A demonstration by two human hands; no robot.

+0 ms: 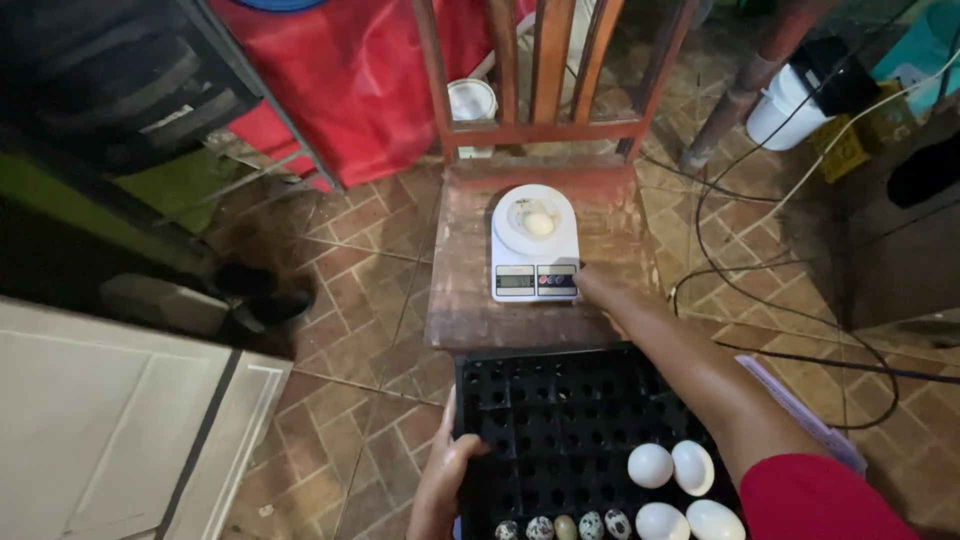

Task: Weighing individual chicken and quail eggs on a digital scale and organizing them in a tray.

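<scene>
Black plastic egg tray point(560, 420) sits below the chair seat's near edge; my left hand point(445, 480) pinches its left rim, thumb on top. White eggs point(680, 490) and small speckled eggs point(575, 527) fill its near right corner. On the wooden chair seat point(460, 250), a white kitchen scale point(535, 243) carries one pale egg point(539, 224). My right hand point(598, 287) touches the scale's near right corner; I cannot tell its grip.

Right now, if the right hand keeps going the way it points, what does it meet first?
The right hand points up-left at the white kitchen scale on the wooden chair seat. It would likely meet the scale's front right corner by the buttons first; it may already touch, depth unclear.
</scene>
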